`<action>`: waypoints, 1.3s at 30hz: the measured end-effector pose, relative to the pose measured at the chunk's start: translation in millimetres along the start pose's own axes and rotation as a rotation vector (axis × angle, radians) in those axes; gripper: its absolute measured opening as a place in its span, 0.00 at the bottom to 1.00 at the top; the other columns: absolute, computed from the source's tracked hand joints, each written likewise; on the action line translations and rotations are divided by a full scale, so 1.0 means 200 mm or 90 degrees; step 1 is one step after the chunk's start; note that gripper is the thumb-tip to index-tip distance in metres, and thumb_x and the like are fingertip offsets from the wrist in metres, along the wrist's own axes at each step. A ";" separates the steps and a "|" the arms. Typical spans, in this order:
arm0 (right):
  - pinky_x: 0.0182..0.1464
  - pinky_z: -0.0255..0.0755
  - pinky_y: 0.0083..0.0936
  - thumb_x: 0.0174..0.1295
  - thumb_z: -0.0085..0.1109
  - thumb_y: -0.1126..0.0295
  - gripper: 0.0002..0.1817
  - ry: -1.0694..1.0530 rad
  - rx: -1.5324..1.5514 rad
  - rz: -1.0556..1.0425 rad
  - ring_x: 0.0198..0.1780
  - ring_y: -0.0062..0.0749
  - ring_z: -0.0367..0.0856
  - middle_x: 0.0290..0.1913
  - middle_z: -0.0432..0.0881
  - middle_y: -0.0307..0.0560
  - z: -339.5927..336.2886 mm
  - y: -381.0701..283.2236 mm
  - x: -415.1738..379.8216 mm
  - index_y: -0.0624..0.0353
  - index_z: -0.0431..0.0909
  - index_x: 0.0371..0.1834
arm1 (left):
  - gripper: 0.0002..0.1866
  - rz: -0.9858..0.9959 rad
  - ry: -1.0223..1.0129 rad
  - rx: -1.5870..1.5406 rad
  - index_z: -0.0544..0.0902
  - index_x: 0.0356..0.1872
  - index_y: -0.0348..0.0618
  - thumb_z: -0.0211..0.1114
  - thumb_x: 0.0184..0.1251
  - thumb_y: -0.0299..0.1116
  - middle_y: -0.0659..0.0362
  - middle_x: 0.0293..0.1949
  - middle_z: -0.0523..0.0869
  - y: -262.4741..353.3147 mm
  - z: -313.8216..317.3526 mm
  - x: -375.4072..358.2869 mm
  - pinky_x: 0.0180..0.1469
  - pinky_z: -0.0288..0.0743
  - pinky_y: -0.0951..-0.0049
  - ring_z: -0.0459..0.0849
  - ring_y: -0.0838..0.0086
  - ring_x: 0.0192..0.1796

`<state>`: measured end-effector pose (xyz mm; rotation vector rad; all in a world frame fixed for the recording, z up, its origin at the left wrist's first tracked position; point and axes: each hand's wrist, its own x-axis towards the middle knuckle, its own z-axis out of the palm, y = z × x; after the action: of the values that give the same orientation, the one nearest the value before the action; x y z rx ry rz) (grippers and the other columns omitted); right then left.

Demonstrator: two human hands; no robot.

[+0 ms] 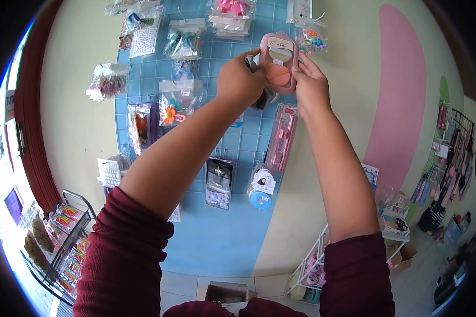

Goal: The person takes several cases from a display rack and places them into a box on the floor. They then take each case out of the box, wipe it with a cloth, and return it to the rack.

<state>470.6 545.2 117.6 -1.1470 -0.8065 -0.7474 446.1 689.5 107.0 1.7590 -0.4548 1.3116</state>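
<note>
Both hands are raised at twelve o'clock of the view against a blue wire-grid display panel [217, 222] on the wall. Between them is a pink plastic blister pack with a round peach sponge inside [279, 62], held upright and flat to the panel, near its top edge. The left hand [240, 79] pinches the pack's left edge, thumb over the front and fingers curled behind; a dark object shows just below and behind this hand, but what it is cannot be told. The right hand [311, 84] presses its fingers against the pack's right edge, its grip closed on that side.

At five o'clock from the pack hangs a long pink packet of small tools [282, 138], just below the right wrist. At six o'clock, well below, hangs a round blue compact in clear wrap [261, 190], with a dark rectangular packet [219, 183] beside it at nine o'clock. A clear bag with an orange flower clip [175, 105] hangs at eight o'clock from the left hand. Both forearms come out of maroon sleeves [124, 259].
</note>
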 end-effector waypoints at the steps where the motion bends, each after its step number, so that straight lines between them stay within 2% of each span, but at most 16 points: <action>1: 0.56 0.72 0.23 0.68 0.47 0.80 0.23 -0.003 0.007 -0.001 0.56 0.30 0.78 0.59 0.77 0.53 0.00 0.00 0.00 0.65 0.64 0.68 | 0.23 0.001 0.001 0.001 0.81 0.57 0.47 0.67 0.61 0.43 0.50 0.33 0.88 -0.01 0.00 0.00 0.42 0.79 0.69 0.88 0.65 0.36; 10: 0.55 0.71 0.23 0.68 0.48 0.79 0.23 0.014 -0.009 0.040 0.56 0.29 0.78 0.58 0.77 0.52 0.00 0.02 -0.01 0.65 0.64 0.67 | 0.23 -0.007 -0.017 0.016 0.81 0.57 0.48 0.65 0.62 0.44 0.49 0.32 0.87 -0.03 0.01 0.00 0.42 0.78 0.68 0.88 0.63 0.36; 12: 0.55 0.71 0.23 0.67 0.48 0.79 0.23 0.020 -0.029 0.048 0.55 0.29 0.78 0.58 0.77 0.52 0.00 0.06 0.02 0.65 0.65 0.67 | 0.23 -0.005 -0.021 0.074 0.80 0.57 0.48 0.64 0.62 0.43 0.47 0.35 0.87 -0.04 0.02 0.01 0.44 0.79 0.66 0.87 0.59 0.39; 15: 0.54 0.72 0.25 0.65 0.51 0.78 0.23 0.041 -0.108 0.028 0.54 0.32 0.79 0.56 0.79 0.52 -0.02 0.21 0.12 0.64 0.67 0.65 | 0.23 -0.008 -0.036 0.186 0.77 0.59 0.48 0.62 0.64 0.43 0.46 0.40 0.87 -0.03 0.03 0.01 0.48 0.78 0.61 0.86 0.55 0.43; 17: 0.54 0.73 0.30 0.62 0.54 0.77 0.22 0.079 -0.334 -0.040 0.53 0.38 0.81 0.54 0.81 0.53 -0.02 0.27 0.17 0.61 0.70 0.61 | 0.23 -0.010 -0.031 0.223 0.76 0.58 0.49 0.62 0.63 0.45 0.48 0.40 0.86 -0.02 0.05 0.01 0.48 0.78 0.59 0.86 0.55 0.45; 19: 0.54 0.73 0.32 0.61 0.54 0.76 0.22 0.087 -0.365 -0.034 0.53 0.40 0.81 0.53 0.81 0.54 0.00 0.25 0.17 0.59 0.71 0.60 | 0.24 -0.014 -0.031 0.261 0.75 0.56 0.49 0.63 0.63 0.48 0.50 0.41 0.86 -0.01 0.06 0.02 0.47 0.78 0.58 0.85 0.55 0.46; 21: 0.54 0.73 0.33 0.60 0.55 0.76 0.22 0.096 -0.396 -0.029 0.53 0.43 0.81 0.53 0.81 0.54 0.02 0.26 0.18 0.57 0.72 0.59 | 0.24 -0.011 -0.091 0.297 0.72 0.57 0.47 0.61 0.64 0.47 0.51 0.42 0.86 0.00 0.08 0.03 0.48 0.78 0.59 0.85 0.56 0.48; 28: 0.54 0.74 0.33 0.57 0.58 0.74 0.23 0.128 -0.405 -0.021 0.54 0.46 0.81 0.53 0.81 0.54 0.05 0.34 0.13 0.53 0.73 0.58 | 0.28 -0.047 -0.154 0.342 0.68 0.62 0.40 0.60 0.66 0.45 0.48 0.43 0.85 -0.03 0.16 -0.01 0.48 0.79 0.60 0.85 0.57 0.49; 30: 0.54 0.75 0.34 0.55 0.59 0.75 0.24 0.123 -0.401 -0.027 0.54 0.47 0.81 0.53 0.81 0.55 0.05 0.36 0.13 0.53 0.73 0.58 | 0.25 -0.051 -0.135 0.323 0.67 0.63 0.44 0.53 0.70 0.44 0.43 0.43 0.84 -0.06 0.18 -0.03 0.48 0.78 0.55 0.85 0.50 0.47; 31: 0.55 0.74 0.34 0.54 0.61 0.75 0.25 0.114 -0.425 -0.049 0.55 0.47 0.79 0.54 0.80 0.55 0.04 0.38 0.13 0.53 0.73 0.58 | 0.25 -0.054 -0.136 0.325 0.67 0.63 0.44 0.53 0.70 0.44 0.43 0.43 0.84 -0.07 0.19 -0.03 0.48 0.78 0.55 0.85 0.50 0.47; 33: 0.56 0.73 0.35 0.53 0.62 0.75 0.25 0.106 -0.450 -0.063 0.56 0.48 0.78 0.55 0.79 0.55 0.03 0.41 0.12 0.54 0.73 0.58 | 0.29 -0.027 -0.148 0.351 0.63 0.66 0.38 0.58 0.67 0.39 0.45 0.47 0.82 -0.09 0.20 -0.05 0.48 0.79 0.60 0.85 0.53 0.48; 34: 0.58 0.71 0.36 0.52 0.62 0.75 0.26 0.103 -0.481 -0.072 0.57 0.49 0.77 0.56 0.78 0.55 0.03 0.41 0.11 0.55 0.72 0.58 | 0.29 -0.031 -0.154 0.353 0.63 0.66 0.38 0.58 0.67 0.39 0.45 0.47 0.82 -0.10 0.21 -0.07 0.48 0.79 0.60 0.85 0.53 0.48; 36: 0.59 0.70 0.36 0.52 0.63 0.76 0.27 0.101 -0.513 -0.072 0.59 0.49 0.75 0.56 0.77 0.56 0.01 0.39 0.08 0.55 0.72 0.59 | 0.26 0.105 -0.087 0.378 0.65 0.63 0.37 0.58 0.64 0.33 0.45 0.44 0.81 -0.14 0.21 -0.12 0.44 0.81 0.61 0.85 0.51 0.44; 37: 0.61 0.69 0.37 0.52 0.63 0.76 0.28 0.062 -0.528 -0.105 0.59 0.50 0.74 0.56 0.77 0.56 -0.01 0.37 0.04 0.56 0.71 0.60 | 0.26 0.100 -0.096 0.380 0.65 0.63 0.37 0.58 0.64 0.33 0.45 0.44 0.81 -0.13 0.19 -0.17 0.44 0.81 0.61 0.85 0.51 0.44; 38: 0.62 0.67 0.37 0.53 0.62 0.76 0.28 0.023 -0.542 -0.139 0.60 0.50 0.73 0.57 0.76 0.57 -0.04 0.36 0.00 0.57 0.70 0.61 | 0.23 0.162 -0.066 0.357 0.68 0.58 0.36 0.59 0.62 0.31 0.46 0.42 0.81 -0.13 0.17 -0.21 0.41 0.81 0.60 0.85 0.51 0.42; 39: 0.60 0.70 0.37 0.55 0.62 0.76 0.28 -0.006 -0.530 -0.210 0.58 0.49 0.76 0.57 0.76 0.57 -0.07 0.36 -0.04 0.57 0.70 0.61 | 0.20 0.223 -0.035 0.332 0.71 0.54 0.36 0.59 0.60 0.29 0.47 0.40 0.81 -0.11 0.12 -0.27 0.37 0.81 0.60 0.85 0.51 0.39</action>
<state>528.8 550.6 73.7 -1.7709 -0.7113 -1.4307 456.8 671.3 47.6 2.2182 -0.4978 1.7477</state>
